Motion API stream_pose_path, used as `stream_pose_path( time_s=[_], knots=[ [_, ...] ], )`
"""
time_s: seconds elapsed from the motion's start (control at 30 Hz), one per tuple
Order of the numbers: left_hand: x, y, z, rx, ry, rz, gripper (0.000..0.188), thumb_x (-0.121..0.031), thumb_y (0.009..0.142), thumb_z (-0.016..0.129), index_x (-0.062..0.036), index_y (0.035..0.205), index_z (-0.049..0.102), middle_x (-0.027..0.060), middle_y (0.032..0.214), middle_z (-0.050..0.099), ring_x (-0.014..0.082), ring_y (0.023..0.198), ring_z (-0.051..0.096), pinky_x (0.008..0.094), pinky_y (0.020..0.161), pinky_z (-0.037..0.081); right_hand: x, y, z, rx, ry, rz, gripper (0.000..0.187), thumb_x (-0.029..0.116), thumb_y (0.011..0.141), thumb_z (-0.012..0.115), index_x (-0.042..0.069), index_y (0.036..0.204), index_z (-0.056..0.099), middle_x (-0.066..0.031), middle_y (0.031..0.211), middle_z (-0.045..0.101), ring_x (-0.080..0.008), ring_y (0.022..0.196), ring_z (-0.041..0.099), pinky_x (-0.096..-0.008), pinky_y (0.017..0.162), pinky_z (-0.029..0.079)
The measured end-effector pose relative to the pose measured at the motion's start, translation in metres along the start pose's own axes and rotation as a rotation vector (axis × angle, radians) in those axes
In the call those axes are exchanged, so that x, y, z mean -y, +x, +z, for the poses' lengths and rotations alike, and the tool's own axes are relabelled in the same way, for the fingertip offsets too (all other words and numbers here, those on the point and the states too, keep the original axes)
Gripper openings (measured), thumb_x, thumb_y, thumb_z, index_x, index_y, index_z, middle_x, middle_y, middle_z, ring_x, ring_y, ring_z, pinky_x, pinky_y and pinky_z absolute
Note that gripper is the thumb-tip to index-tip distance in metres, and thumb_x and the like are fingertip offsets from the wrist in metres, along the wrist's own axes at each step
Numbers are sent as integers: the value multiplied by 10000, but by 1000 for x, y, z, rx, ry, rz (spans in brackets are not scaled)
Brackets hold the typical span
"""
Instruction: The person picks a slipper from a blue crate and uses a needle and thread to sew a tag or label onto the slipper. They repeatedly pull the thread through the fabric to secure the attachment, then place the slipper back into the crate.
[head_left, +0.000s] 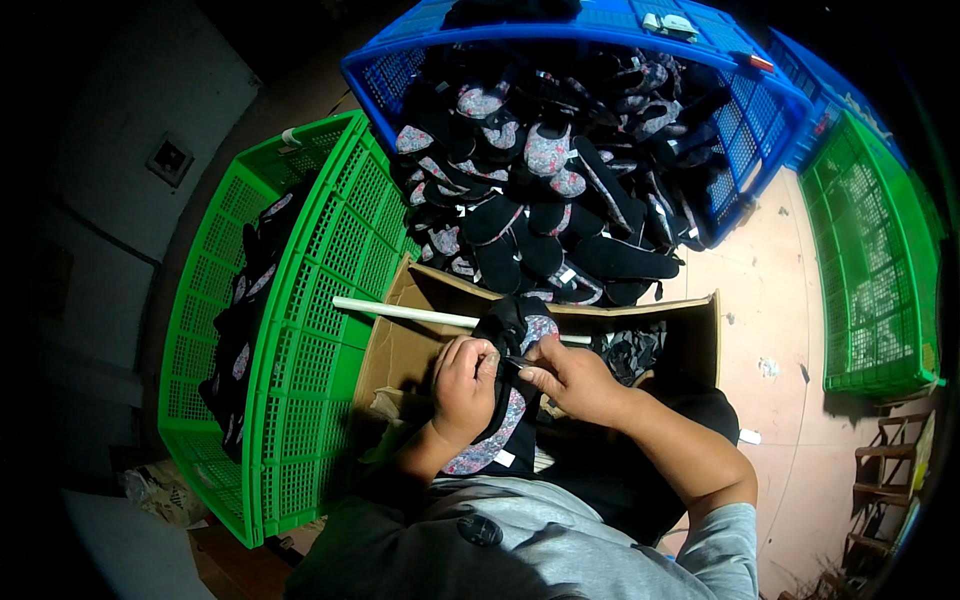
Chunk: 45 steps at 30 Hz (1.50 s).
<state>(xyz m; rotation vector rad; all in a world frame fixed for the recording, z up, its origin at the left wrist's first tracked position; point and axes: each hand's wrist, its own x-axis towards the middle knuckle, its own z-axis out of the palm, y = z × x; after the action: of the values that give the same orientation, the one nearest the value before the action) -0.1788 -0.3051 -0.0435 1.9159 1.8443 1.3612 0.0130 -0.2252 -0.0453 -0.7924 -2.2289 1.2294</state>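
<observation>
**Black-and-floral slipper gripped in two bare hands above a cardboard box**

Open lattice walls of rigid plastic are seen all around: a blue crate (pixel 775 110) is tipped toward the viewer, a green crate (pixel 335 290) stands at the left, and another green crate (pixel 868 265) at the right. From the blue one, a heap of soft slippers (pixel 560 150) is spilled, rounded at the toes, with dull black soles and flowered cloth mixed together. The cardboard box (pixel 400 350) is formed of plain brown sheet with worn edges, and a smooth white tube (pixel 405 312) is laid across it.

The slipper (pixel 514 404) is held over the box, close to the torso. Matte black fabric is joined to a pale grey band printed with small pink and red flowers, and a white tag (pixel 504 458) is shown at its lower end. It is clasped by the curled left hand (pixel 466 388). By the right hand (pixel 572 378), a small dark piece (pixel 516 361) is pinched between thumb and forefinger; whether it is a tool or cloth cannot be told.
</observation>
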Motion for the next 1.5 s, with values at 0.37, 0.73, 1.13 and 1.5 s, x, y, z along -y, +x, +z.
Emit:
stream_pose_path(
  time_s=[0.37, 0.73, 1.13, 1.5],
  knots=[
    [12, -9, 8, 57, -294, -339, 65, -70, 953, 626, -8, 945, 605, 78, 787, 595, 180, 677, 563, 311, 634, 462, 0, -2, 23, -172, -180, -31, 324, 331, 954, 676, 42, 1035, 553, -174, 732, 665, -391, 682, 671, -484, 583, 515],
    [13, -13, 9, 103, -388, -383, 57, -63, 1005, 588, -10, 1023, 576, -34, 862, 538, 38, 777, 492, 207, 702, 433, 0, -2, 25, -226, -222, -109, 304, 306, 950, 682, 41, 1012, 546, -165, 717, 653, -378, 671, 668, -473, 570, 511],
    [9, -13, 12, 32, -360, -317, 74, -65, 991, 609, 4, 1002, 586, 42, 867, 598, 104, 762, 559, 261, 698, 481, -4, -1, 26, -240, -210, -118, 274, 284, 952, 680, 47, 996, 549, -159, 696, 643, -376, 645, 660, -475, 548, 502],
    [18, -16, 13, 23, -451, -391, 96, -94, 987, 628, -2, 997, 606, 29, 831, 616, 92, 726, 560, 256, 670, 482, -4, -1, 26, -206, -191, -85, 295, 302, 951, 682, 47, 1015, 548, -162, 708, 650, -384, 656, 662, -480, 562, 505]
  ],
)
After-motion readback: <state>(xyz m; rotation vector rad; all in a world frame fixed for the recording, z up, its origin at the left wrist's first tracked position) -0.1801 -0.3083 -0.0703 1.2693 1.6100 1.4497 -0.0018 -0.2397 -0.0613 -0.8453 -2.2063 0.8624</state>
